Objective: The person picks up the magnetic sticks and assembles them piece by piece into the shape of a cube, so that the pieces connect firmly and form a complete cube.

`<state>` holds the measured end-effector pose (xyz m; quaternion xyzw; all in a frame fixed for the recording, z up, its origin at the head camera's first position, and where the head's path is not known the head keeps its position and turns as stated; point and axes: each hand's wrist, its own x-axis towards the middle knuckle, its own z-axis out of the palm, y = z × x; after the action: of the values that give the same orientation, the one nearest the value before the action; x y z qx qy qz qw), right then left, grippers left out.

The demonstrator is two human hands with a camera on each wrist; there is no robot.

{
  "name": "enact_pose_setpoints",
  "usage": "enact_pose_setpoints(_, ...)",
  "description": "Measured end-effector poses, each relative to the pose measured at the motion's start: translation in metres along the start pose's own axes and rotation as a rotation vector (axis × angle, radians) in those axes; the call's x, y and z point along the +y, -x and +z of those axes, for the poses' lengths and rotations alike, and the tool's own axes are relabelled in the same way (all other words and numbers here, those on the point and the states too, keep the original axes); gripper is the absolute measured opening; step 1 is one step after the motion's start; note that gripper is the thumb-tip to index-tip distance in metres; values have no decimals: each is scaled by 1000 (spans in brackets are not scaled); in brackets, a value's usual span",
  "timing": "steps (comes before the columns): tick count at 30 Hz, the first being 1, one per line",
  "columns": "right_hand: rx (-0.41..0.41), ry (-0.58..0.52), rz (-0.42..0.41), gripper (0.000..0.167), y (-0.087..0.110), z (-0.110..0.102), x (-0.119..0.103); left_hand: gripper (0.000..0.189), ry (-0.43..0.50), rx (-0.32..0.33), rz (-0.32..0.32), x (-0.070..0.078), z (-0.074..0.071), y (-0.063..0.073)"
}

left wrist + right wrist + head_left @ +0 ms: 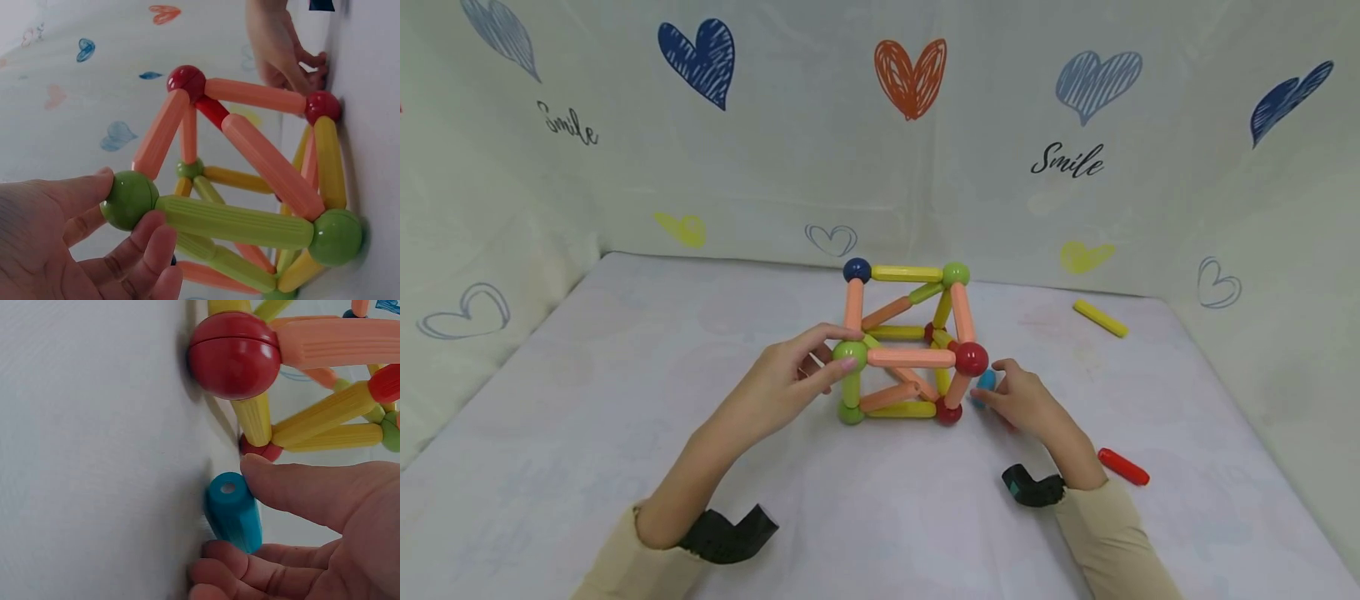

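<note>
A cube-like frame of rods and balls stands on the table, with a salmon rod (912, 357) along its upper front edge. At its upper front left corner my left hand (782, 375) holds a green ball (130, 200) between thumb and fingers. A light green rod (234, 222) runs from that ball to a lower green ball (336, 237). To the right of the frame, my right hand (1026, 406) has thumb and fingers around a short blue rod (234, 512), low at the tabletop. Close by is the frame's lower red ball (234, 356).
A yellow rod (1101, 318) lies at the back right of the table (880, 517). Nearer, a red rod (1123, 467) lies beside my right forearm. A white cloth backdrop (805, 150) with printed hearts rises behind the table.
</note>
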<state>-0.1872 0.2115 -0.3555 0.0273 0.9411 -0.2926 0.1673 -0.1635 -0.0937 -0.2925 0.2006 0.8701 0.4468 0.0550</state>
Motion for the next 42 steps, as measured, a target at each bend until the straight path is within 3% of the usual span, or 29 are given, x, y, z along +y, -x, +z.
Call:
enact_pose_setpoints(11,13,-12,-30,55,-1,0,0,33,-5,-5,-2,2,-1,0)
enact_pose_setpoints(17,60,-91,-91,57,6,-7,-6,33,-4,-6,-3,1,0,0)
enact_pose_setpoints(22,175,-223,-156,47,23,-19,-19,33,-8,3,0,0,1,0)
enact_pose_setpoints(30,361,-416,-258,44,67,-36,-41,34,-9,10,1,-1,4,0)
enact_pose_setpoints(33,360,-445,-296,39,81,-33,-48,33,-8,11,1,-1,5,0)
enact_pose_setpoints(36,306,-462,-331,34,90,-24,-54,34,-10,11,-1,-1,5,1)
enact_pose_setpoints(40,208,-452,-354,31,92,-5,-59,33,-14,16,1,0,6,1)
enact_pose_setpoints(42,199,-420,-361,29,89,6,-60,33,-14,18,1,1,6,2)
